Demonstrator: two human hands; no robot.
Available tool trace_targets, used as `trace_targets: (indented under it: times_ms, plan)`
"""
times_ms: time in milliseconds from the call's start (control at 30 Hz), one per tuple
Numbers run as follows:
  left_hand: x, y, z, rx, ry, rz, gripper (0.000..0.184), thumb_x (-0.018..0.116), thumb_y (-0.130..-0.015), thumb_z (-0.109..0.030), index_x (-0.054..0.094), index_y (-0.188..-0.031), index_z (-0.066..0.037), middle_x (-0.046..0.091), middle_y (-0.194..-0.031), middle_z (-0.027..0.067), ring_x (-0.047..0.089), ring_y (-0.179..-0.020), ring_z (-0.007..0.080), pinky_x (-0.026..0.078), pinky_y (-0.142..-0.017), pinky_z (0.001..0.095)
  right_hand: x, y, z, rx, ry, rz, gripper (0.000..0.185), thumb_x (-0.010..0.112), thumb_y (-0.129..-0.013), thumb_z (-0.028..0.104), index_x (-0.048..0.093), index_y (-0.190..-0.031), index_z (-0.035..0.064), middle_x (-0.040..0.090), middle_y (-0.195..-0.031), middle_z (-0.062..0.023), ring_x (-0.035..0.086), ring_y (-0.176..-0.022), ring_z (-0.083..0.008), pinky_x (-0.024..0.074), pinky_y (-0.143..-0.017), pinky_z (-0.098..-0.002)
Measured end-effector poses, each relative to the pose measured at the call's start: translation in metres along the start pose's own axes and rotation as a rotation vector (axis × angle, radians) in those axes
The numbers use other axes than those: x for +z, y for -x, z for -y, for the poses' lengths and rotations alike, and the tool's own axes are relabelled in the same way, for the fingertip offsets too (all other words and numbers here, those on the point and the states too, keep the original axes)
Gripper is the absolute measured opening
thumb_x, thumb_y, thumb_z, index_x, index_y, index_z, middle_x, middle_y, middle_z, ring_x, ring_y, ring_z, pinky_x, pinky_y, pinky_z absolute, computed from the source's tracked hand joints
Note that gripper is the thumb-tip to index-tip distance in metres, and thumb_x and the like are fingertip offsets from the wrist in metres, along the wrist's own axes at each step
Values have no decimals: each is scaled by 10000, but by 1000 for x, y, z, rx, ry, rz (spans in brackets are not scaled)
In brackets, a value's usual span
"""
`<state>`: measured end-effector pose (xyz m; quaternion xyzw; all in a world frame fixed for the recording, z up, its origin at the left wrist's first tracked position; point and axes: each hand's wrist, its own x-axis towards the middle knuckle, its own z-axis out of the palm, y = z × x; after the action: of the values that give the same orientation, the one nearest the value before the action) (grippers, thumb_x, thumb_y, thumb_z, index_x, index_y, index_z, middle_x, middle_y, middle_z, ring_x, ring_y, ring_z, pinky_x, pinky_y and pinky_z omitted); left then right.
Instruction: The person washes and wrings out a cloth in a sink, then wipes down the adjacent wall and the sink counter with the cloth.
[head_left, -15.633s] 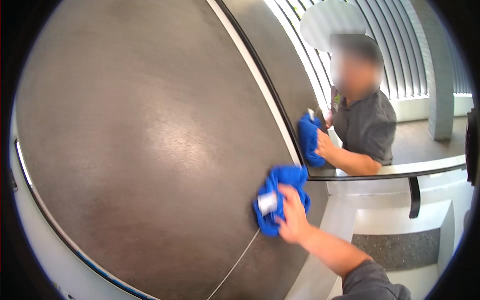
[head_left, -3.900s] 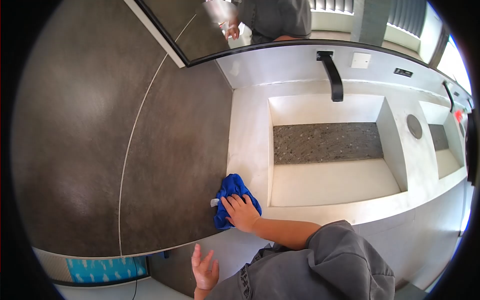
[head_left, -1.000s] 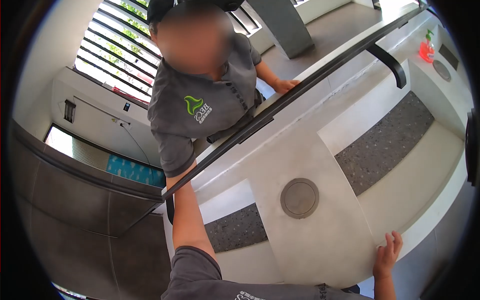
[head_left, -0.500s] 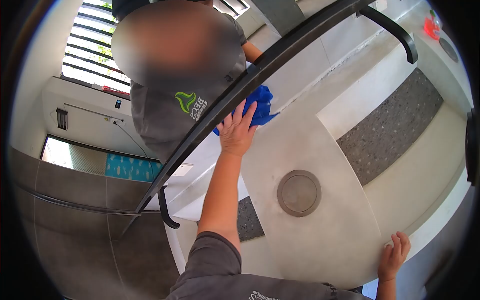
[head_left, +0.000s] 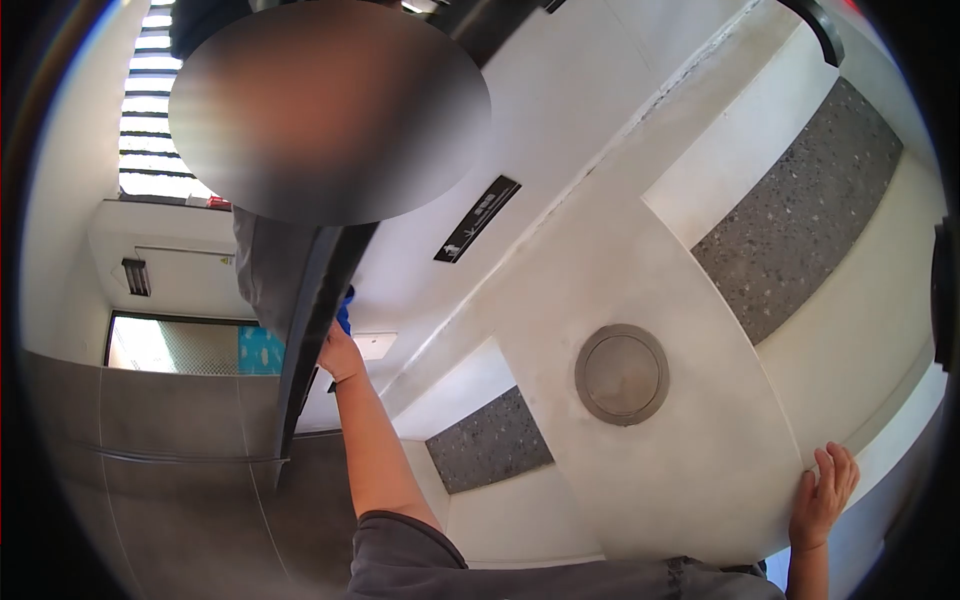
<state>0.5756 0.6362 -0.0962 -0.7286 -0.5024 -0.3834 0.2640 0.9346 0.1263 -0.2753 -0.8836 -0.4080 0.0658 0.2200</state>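
Observation:
My left hand (head_left: 343, 353) reaches forward to the wall at the lower left end of the black mirror frame (head_left: 322, 300). A strip of blue cloth (head_left: 346, 312) shows just beyond it; the frame hides most of the fingers and the rest of the cloth. My right hand (head_left: 825, 490) is at the front edge of the pale counter (head_left: 690, 440), its fingers apart and slightly curled, holding nothing. A black sign with white pictograms (head_left: 478, 220) is on the white wall between mirror and counter.
A round metal lid (head_left: 621, 375) is set in the counter. Dark speckled basin panels (head_left: 800, 215) lie to the right and the left of it. A black curved spout (head_left: 822, 35) juts from the wall at upper right. A white wall plate (head_left: 376, 346) sits near my left hand.
My left hand has moved left along the wall with the blue cloth, uncovering the black sign. The view has shifted as well. My right hand stays at the counter's edge.

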Motion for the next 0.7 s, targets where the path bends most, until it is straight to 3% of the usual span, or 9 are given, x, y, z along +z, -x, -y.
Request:
trace_targets:
  times_ms: [67, 133, 200, 267, 400, 467, 500, 600, 700]
  plan:
    - [8, -4, -34, -105, 221, -50, 846, 559, -780, -439, 131, -1405, -63, 132, -1420, 260, 94, -1320, 404, 50, -1048, 534, -3, -1, 1, 4, -5, 4, 300, 521, -678, -8, 534, -978, -2, 504, -1096, -144, 452, -1036, -356, 323, -905, -461]
    - [20, -6, -67, -95, 149, -52, 824, 545, -781, -463, 165, -1402, -76, 146, -1412, 269, 87, -1305, 444, 72, -1040, 551, -4, -4, 3, 7, -12, 4, 304, 524, -675, -4, 534, -978, -2, 504, -1093, -147, 451, -1032, -359, 319, -905, -467]
    - [38, -13, -92, 219, -124, -124, 796, 559, -765, -452, 220, -1393, -101, 164, -1409, 261, 81, -1290, 481, 97, -1027, 578, -5, -3, 5, 19, -44, 38, 318, 529, -663, -2, 535, -981, 3, 504, -1083, -151, 451, -1014, -370, 319, -897, -477]
    - [43, -21, -142, 367, -232, 6, 794, 627, -716, -407, 276, -1379, -146, 196, -1413, 216, 109, -1277, 495, 120, -1017, 594, -5, -3, 5, 19, -43, 37, 323, 532, -656, -4, 534, -979, 5, 505, -1080, -153, 452, -1008, -371, 321, -893, -478]
    - [57, -33, -247, 674, -295, 301, 768, 729, -639, -260, 378, -1318, -196, 271, -1408, 66, 206, -1285, 390, 154, -1028, 562, -4, -2, 3, -11, -52, 6, 327, 545, -641, -4, 534, -968, 7, 509, -1063, -156, 464, -990, -364, 333, -873, -473]
    - [66, -37, -281, 946, -218, 515, 670, 716, -658, -184, 442, -1269, -193, 312, -1389, 28, 220, -1300, 307, 163, -1048, 511, -7, -4, 5, -1, -76, -2, 324, 551, -638, 0, 534, -962, 8, 513, -1050, -154, 471, -977, -361, 337, -863, -470]
    - [79, -35, -285, 1086, -194, 508, 598, 707, -664, -144, 494, -1221, -187, 362, -1358, 11, 237, -1298, 270, 166, -1060, 468, -9, -5, 6, 0, -102, -5, 320, 557, -636, 3, 535, -956, 8, 518, -1038, -152, 478, -964, -358, 342, -854, -468]
    - [73, -40, -278, 1138, -73, 577, 584, 710, -657, -142, 510, -1203, -194, 388, -1340, 6, 255, -1292, 271, 180, -1057, 458, -11, -6, 5, -16, -145, -41, 306, 567, -632, 14, 543, -937, 9, 526, -1014, -142, 489, -934, -352, 348, -839, -461]
    - [30, -42, -235, 904, -173, 535, 596, 715, -638, -167, 510, -1196, -208, 407, -1310, 5, 294, -1261, 287, 239, -1013, 495, -11, -5, 1, -36, -179, -44, 291, 573, -629, 22, 553, -919, 11, 533, -993, -134, 491, -924, -343, 350, -832, -454]
